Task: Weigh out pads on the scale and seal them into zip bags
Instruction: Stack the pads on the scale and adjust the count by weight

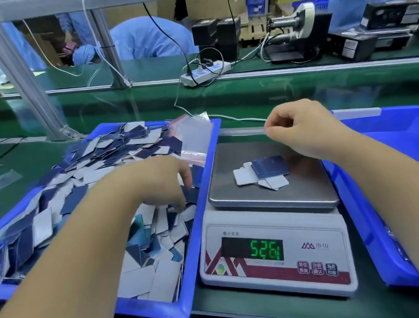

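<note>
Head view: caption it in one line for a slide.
Left hand digs in the pad bin; right hand hovers over pads on the scale.
</note>
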`<state>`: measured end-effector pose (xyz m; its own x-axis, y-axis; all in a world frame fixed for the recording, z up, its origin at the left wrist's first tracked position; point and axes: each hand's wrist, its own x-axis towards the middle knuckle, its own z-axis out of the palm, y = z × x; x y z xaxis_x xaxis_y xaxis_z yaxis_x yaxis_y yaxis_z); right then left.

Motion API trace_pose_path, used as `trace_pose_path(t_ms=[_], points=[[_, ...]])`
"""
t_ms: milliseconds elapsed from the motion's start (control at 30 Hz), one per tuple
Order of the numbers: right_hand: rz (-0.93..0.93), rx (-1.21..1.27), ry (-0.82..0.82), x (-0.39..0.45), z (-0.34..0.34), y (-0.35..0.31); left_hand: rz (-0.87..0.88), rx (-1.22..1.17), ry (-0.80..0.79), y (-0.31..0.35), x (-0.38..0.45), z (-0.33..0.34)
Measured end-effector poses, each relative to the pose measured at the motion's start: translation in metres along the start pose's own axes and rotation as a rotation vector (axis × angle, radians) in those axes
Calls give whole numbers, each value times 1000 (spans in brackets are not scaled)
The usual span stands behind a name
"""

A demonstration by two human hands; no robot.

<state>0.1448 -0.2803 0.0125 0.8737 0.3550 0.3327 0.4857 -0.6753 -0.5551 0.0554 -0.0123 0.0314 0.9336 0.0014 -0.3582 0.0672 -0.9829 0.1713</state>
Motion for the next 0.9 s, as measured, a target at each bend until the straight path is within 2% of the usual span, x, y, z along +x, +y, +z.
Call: trace_pose_path(t_ms=[67, 133, 267, 433, 700, 800, 900], points=[[-2, -17, -6, 0, 0, 0, -6, 41, -82, 0, 0, 7], [3, -17, -10, -1, 1, 1, 8, 59, -84, 1, 1, 13], [12, -4, -21, -2, 0, 0, 32, 47, 18, -1, 6, 18], [14, 5, -54, -3, 1, -1, 11, 26, 43, -4, 10, 21], [31, 1, -83, -5, -2, -4, 68, -16, 185, 0, 15, 21], [-6, -39, -131, -4, -8, -6, 122, -50, 279, 10, 13, 11], [38, -62, -249, -5, -20, -7, 208, -217, 373, 33, 12, 1]])
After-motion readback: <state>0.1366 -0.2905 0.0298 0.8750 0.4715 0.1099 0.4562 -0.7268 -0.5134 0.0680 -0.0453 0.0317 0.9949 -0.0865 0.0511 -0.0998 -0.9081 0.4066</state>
